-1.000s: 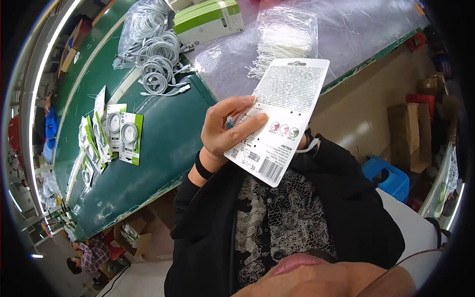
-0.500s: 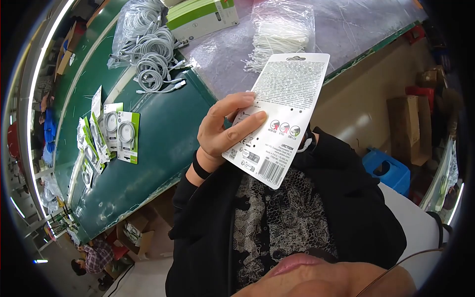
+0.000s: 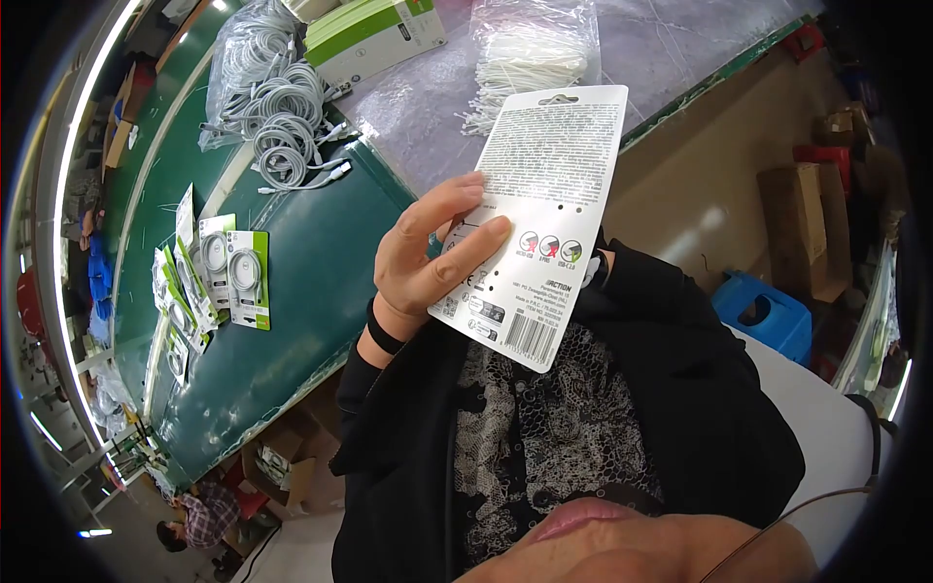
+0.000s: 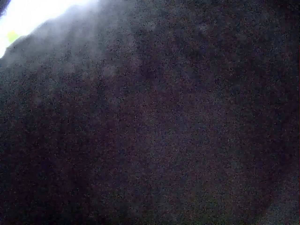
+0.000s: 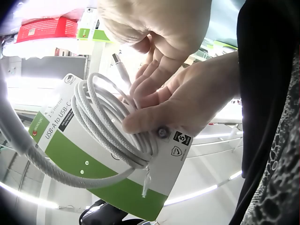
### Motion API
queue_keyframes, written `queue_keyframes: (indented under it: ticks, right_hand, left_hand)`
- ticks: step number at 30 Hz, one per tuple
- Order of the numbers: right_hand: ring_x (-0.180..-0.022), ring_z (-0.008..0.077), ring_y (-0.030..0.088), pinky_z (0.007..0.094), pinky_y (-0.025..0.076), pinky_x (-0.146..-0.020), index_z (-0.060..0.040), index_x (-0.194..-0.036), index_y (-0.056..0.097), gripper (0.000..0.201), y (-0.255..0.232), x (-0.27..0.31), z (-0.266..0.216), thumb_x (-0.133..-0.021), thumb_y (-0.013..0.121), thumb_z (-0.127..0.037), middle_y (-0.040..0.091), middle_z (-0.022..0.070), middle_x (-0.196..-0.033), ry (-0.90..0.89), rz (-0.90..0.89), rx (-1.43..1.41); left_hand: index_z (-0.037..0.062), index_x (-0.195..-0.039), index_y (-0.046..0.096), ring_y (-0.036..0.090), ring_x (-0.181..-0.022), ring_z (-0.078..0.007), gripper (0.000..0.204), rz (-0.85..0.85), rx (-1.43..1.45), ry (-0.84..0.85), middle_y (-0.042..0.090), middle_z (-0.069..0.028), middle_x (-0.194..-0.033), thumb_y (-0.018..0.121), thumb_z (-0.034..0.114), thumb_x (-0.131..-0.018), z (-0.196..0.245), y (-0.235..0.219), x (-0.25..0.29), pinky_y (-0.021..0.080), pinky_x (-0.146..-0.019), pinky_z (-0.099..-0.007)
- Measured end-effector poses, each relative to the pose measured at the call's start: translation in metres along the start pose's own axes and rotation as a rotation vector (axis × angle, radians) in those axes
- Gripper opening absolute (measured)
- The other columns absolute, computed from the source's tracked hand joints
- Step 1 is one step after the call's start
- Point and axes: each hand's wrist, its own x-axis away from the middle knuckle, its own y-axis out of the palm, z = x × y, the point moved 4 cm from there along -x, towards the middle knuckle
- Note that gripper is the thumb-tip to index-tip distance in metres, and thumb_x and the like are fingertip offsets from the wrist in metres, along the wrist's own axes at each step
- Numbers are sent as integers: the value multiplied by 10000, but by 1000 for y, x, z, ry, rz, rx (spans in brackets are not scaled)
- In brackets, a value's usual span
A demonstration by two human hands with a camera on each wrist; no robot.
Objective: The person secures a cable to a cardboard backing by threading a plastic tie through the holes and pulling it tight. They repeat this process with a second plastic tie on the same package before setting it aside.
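Note:
In the head view my left hand (image 3: 423, 248) grips the left side of a packaging card (image 3: 539, 185), held up with its printed back facing me. This card hides most of my right hand. The right wrist view shows the card's white and green front (image 5: 161, 197) with a coiled white braided USB cable (image 5: 105, 122) on it. At the top there, my right hand (image 5: 154, 23) has its fingers curled on the cable near a connector (image 5: 122, 70). A thumb (image 5: 140, 119) from the other hand lies over the coil. The left wrist view is dark and blurred.
Packed cable cards (image 3: 250, 277) lie on the green table (image 3: 321, 253) at left. Behind are a heap of grey cables (image 3: 282, 126), a box of green-white cards (image 3: 374, 44) and a bag of white ties (image 3: 535, 58). A blue stool (image 3: 768, 316) stands at right.
In the head view, the held card, my left hand and the table items have drifted slightly left. The left hand's hold on the card looks the same.

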Motion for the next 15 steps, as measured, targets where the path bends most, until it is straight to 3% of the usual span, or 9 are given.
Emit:
queue_keyframes:
  ticks: [5, 8, 12, 15]
  right_hand:
    - [-973, 146, 582, 257, 508, -786, -36, -1186, 461, 280, 6, 4, -11, -940, 510, -163, 541, 81, -1097, -74, 17, -171]
    - [-999, 171, 595, 287, 527, -840, -42, -1189, 461, 302, 12, 8, -7, -944, 524, -209, 551, 96, -1104, 159, 275, -1170]
    - [-1037, 192, 591, 318, 525, -898, -43, -1208, 453, 332, 26, 16, -92, -951, 519, -241, 547, 103, -1137, 65, 57, -1361]
    - [-971, 193, 615, 309, 540, -832, -37, -1162, 478, 283, 28, 21, -84, -946, 535, -211, 562, 107, -1102, 59, 157, -1370]
  left_hand:
    - [106, -1042, 691, 636, -1001, -308, 388, -26, -57, -19, 571, -115, -1061, 749, 15, -669, 1, -3, -2, 570, -754, -307]
    - [107, -1041, 691, 639, -998, -312, 385, -26, -58, -22, 577, -119, -1054, 748, 20, -671, 2, 0, -2, 573, -759, -305]
    - [98, -1038, 689, 640, -1000, -320, 376, -3, -33, 13, 583, -128, -1056, 746, 18, -675, 2, 1, -5, 572, -770, -308]
    - [80, -1032, 687, 638, -1003, -326, 365, 15, -39, 41, 584, -136, -1065, 745, 9, -679, 3, 1, -5, 568, -787, -318]
